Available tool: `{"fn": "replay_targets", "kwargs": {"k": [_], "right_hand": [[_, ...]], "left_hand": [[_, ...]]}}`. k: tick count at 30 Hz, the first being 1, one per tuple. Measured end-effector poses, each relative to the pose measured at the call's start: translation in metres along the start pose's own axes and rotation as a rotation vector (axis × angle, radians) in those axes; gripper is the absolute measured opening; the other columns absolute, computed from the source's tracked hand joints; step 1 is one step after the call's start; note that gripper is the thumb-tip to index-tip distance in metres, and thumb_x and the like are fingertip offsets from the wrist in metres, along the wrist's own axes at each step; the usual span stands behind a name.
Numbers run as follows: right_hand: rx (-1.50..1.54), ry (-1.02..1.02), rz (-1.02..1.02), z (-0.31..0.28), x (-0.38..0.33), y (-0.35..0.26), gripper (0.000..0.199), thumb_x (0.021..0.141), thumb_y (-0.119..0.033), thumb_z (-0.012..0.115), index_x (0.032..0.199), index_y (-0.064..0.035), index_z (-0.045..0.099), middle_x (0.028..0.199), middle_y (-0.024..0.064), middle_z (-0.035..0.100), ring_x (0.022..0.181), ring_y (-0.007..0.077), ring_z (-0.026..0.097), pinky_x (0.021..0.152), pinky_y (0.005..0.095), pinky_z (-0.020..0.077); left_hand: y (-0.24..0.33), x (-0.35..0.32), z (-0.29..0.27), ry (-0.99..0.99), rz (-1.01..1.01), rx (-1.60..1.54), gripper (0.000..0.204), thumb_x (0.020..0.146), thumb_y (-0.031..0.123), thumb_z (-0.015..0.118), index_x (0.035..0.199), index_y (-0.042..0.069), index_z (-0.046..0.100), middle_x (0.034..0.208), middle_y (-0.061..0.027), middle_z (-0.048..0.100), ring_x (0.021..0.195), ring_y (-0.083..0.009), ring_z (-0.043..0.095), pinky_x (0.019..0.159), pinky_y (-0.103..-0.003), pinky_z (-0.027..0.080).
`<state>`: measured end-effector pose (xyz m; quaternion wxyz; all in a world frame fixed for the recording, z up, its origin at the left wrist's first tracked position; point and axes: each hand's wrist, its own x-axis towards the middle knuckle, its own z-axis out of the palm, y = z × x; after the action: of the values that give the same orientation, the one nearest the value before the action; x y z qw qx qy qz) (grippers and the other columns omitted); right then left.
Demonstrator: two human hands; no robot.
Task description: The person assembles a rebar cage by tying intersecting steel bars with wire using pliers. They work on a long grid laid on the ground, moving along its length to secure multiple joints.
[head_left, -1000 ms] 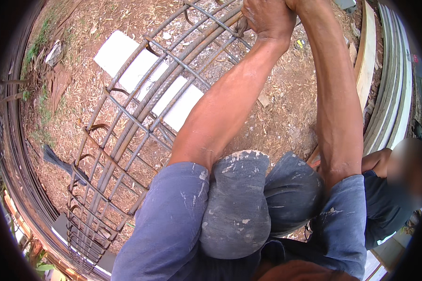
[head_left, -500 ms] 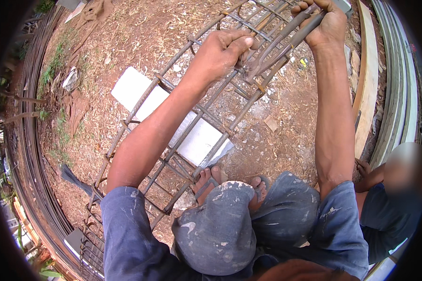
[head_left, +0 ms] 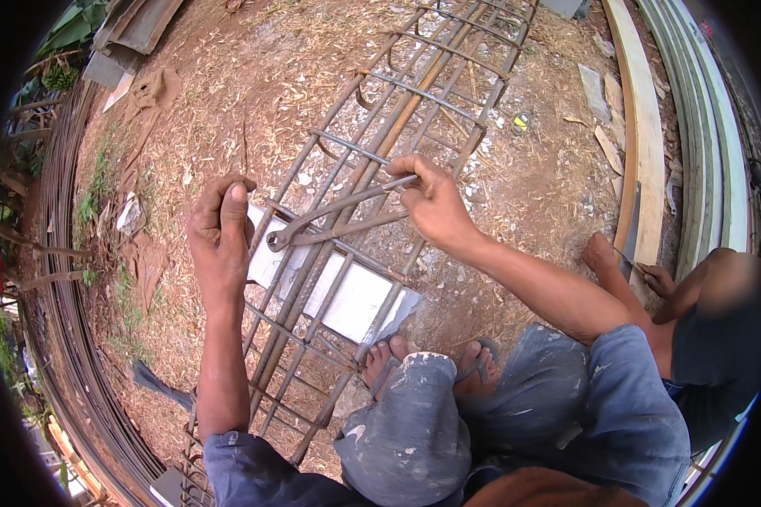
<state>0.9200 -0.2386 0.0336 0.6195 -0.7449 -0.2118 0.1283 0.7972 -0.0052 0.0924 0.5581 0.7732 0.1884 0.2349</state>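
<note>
My left hand (head_left: pixel 220 226) is closed in a pinch beside the cage's left edge. A thin dark tie wire (head_left: pixel 245 139) sticks up from its fingertips. My right hand (head_left: pixel 435 201) grips a pair of metal pincers (head_left: pixel 347 204) by the ends of the handles, which are spread apart. The pincers' round head points left toward my left hand, over the cage. Beneath them a long rebar cage (head_left: pixel 467 106) of rusty bars and square stirrups runs from lower left to upper right. Several loose bars lie lengthwise inside it.
A white slab (head_left: pixel 359 291) lies under the cage by my feet. At right a co-worker's hand (head_left: pixel 600 252) is near a wooden plank (head_left: pixel 643 101) and a thin blade. Grey panels (head_left: pixel 706 127) are stacked at far right. Bundled rebar (head_left: pixel 55 279) lines the left.
My right hand has brought the pincers from the upper right down over the cage, and the handles have spread. My left hand has moved left, off the cage, with the wire showing above it.
</note>
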Motion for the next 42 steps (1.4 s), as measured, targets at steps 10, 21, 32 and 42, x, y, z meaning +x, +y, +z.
{"fn": "replay_targets", "kwargs": {"k": [10,21,32,42], "right_hand": [[-0.826,-0.100,-0.595,-0.017,-0.020,-0.070,0.024,0.087,-0.010,0.056,0.107,-0.0063,0.069,0.106,0.0162,0.068,0.107,0.0330,0.063,0.095,0.0488,0.0453],[-0.028,-0.224,-0.038,-0.015,-0.017,-0.040,0.021,0.096,-0.015,0.058,0.109,-0.0005,0.067,0.097,0.0124,0.071,0.089,0.0227,0.068,0.082,0.0364,0.0515],[0.455,-0.407,0.396,-0.009,-0.009,-0.037,0.022,0.100,-0.018,0.057,0.110,-0.0029,0.069,0.068,-0.0030,0.053,0.059,0.0074,0.048,0.056,0.0259,0.0413],[0.382,-0.958,0.477,-0.024,0.011,-0.045,0.028,0.099,-0.022,0.052,0.114,-0.0016,0.063,0.064,0.0046,0.061,0.053,0.0125,0.054,0.050,0.0282,0.0417]], "left_hand": [[0.029,-0.013,0.058,-0.412,0.276,0.390,0.020,0.090,0.019,0.070,0.092,-0.001,0.070,0.065,-0.0079,0.061,0.057,-0.0116,0.053,0.052,-0.030,0.040],[0.001,-0.022,0.052,-0.386,-0.069,-0.047,0.027,0.091,0.007,0.066,0.114,-0.007,0.067,0.092,-0.0181,0.073,0.065,-0.0171,0.068,0.056,-0.027,0.057],[-0.024,-0.030,0.026,-0.619,-0.494,-0.949,0.039,0.097,0.017,0.060,0.119,-0.014,0.058,0.075,-0.0209,0.070,0.058,-0.0247,0.069,0.059,-0.031,0.057],[-0.019,-0.040,0.027,-0.031,0.217,-0.055,0.018,0.092,0.014,0.069,0.102,-0.001,0.071,0.095,-0.0142,0.072,0.091,-0.0224,0.068,0.086,-0.038,0.054]]}}
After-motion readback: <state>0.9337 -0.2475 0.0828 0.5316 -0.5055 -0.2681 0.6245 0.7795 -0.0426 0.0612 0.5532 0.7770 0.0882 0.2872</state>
